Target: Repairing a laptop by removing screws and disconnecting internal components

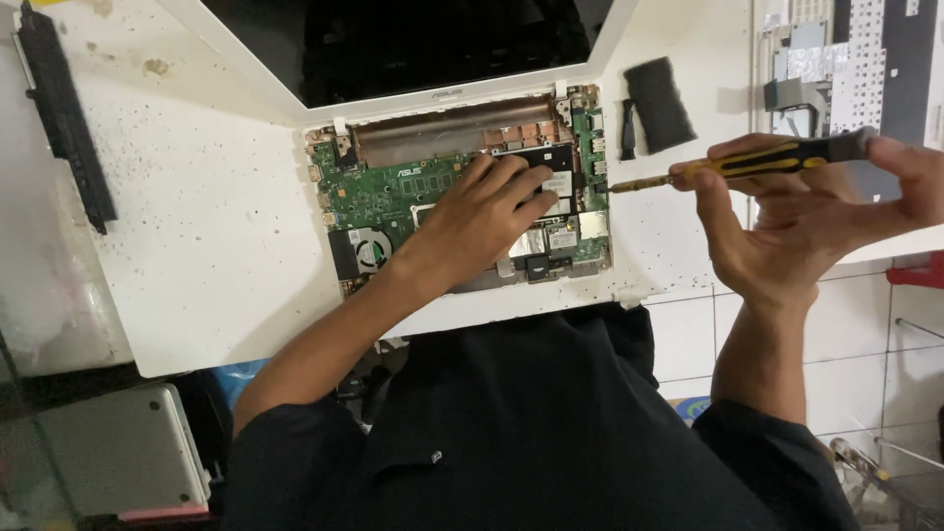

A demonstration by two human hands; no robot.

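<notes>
We've got the opened white laptop with its green circuit board exposed (393, 192) sitting mid-table, lid folded back toward the far side. Our left hand (487, 211) lies flat on the right half of the board, fingers spread loosely and pressing on a black component, gripping nothing. Our right hand (796, 211) pinches the yellow-and-black screwdriver (747, 162) just off the laptop's right edge, tip aimed at the board. Looks like we're mid-teardown, so the next bit probably needs a steady tip on a small screw. Room's tight on the right: a black foam pad (659, 103) sits nearby, while a long black battery bar (64, 113) lies far left, well apart.
</notes>
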